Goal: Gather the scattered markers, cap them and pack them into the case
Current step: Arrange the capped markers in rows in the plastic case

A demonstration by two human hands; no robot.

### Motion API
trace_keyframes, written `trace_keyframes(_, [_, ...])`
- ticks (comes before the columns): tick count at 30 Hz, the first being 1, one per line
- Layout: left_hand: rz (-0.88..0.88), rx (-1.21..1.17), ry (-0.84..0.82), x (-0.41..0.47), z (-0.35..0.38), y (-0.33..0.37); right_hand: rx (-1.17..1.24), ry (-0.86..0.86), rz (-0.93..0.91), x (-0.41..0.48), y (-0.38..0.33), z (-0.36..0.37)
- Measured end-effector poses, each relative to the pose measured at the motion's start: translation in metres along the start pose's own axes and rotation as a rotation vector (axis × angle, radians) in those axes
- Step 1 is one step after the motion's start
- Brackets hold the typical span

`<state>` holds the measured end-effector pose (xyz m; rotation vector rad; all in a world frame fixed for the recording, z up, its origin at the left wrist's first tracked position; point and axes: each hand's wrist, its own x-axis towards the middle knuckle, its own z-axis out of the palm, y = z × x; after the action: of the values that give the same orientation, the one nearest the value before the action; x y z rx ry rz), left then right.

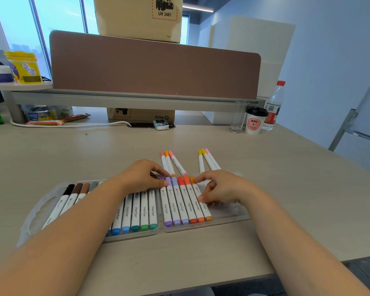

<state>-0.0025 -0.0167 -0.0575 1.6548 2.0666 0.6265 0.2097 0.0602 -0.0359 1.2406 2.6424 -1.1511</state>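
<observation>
Markers with white barrels fill most of the clear plastic case (37, 210), which lies open on the pale wooden bench (286, 189). The left grip (141, 176) closes narrowly on the top of a purple-capped marker (165, 207). The right grip (224, 189) holds the orange-capped marker (206, 211) at the row's right end. Six loose markers (169, 163) lie just beyond the case.

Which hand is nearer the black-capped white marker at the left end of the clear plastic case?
Left. The left hand sits mid-case, right of the black-capped white marker; the right hand is farther right, on the orange-capped markers.
</observation>
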Motion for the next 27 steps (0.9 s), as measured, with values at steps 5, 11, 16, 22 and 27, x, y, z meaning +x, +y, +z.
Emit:
trace_keyframes(5, [-0.005, -0.02, 0.001, 0.0, 0.0, 0.0, -0.126, 0.07, 0.009, 0.003, -0.01, -0.006])
trace_keyframes(11, [0.014, -0.015, -0.012, -0.001, 0.0, -0.001, -0.122, 0.394, -0.048, 0.05, -0.03, -0.004])
trace_keyframes(16, [0.029, -0.001, 0.01, -0.001, 0.0, -0.003, -0.17, 0.384, -0.048, 0.081, -0.042, 0.008])
trace_keyframes(22, [0.051, 0.072, 0.014, -0.003, -0.002, 0.002, -0.207, 0.41, -0.023, 0.096, -0.035, 0.012])
trace_keyframes(27, [0.066, 0.139, 0.005, -0.008, -0.002, 0.009, 0.007, 0.471, -0.012, 0.089, -0.027, 0.0])
